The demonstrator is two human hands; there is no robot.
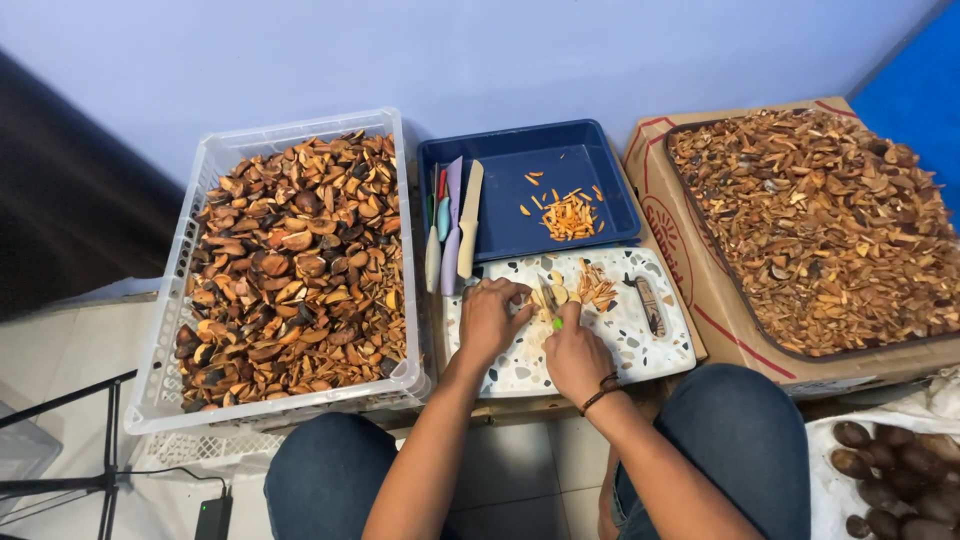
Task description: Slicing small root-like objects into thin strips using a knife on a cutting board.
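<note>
A pale kernel (553, 296) lies on the speckled board (640, 340) at the centre of the frame, under both hands. The left hand (490, 318) presses down on it with curled fingers. The right hand (575, 355) is closed around a knife (549, 300) with a green handle, its blade on the kernel. Just right of the blade sits a small heap of orange slivers (597, 288). Above the board, a blue tray (590, 180) holds more slivers, and several pastel knives (452, 225) lean on its left edge. A white crate (170, 330) of brown shell halves fills the left of the frame. A cardboard box (700, 290) of shell pieces fills the right. Dark whole nuts (890, 470) lie at the lower right.
</note>
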